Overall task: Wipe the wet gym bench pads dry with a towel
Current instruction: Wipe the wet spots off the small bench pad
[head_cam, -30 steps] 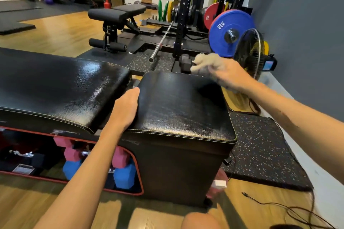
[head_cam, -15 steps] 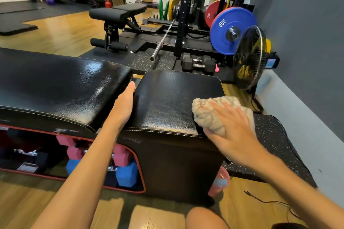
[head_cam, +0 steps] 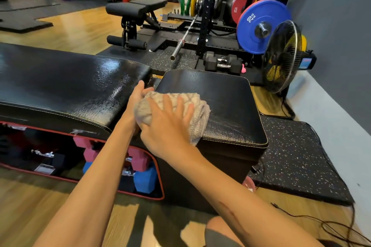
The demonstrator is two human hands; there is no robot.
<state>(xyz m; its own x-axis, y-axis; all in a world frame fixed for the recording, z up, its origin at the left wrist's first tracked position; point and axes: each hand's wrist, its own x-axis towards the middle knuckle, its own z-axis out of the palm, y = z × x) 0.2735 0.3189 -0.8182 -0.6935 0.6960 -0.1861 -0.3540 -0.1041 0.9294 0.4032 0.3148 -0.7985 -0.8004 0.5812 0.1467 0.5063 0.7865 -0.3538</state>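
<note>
The towel (head_cam: 172,110) is judged soft, light and limp: a bunched, knitted-looking beige cloth that will fold and drag under pressure rather than keep a shape. It is best controlled from above with a flat palm over the thickest part of the bunch, so that the loose end is not left trailing. One end is seen hanging over the near edge of the small pad (head_cam: 226,106). The pads are judged firm, smooth and slick where wet; their cracked black covering may catch the cloth slightly.

The towel lies on the left part of the small pad, close to the gap between it and the long pad (head_cam: 66,84). The right hand (head_cam: 170,126) is laid on top of the towel with fingers spread and nearly straight, pressing it down rather than clutching it. The left hand (head_cam: 136,98) is set at the gap between the two pads, touching the towel's left side; its fingers reach forward along the pad edge, but whether they curl round anything cannot be told, since the towel covers part of them.

Glossy droplets are seen on the long pad's right end, so that surface is judged not yet dried.
</note>
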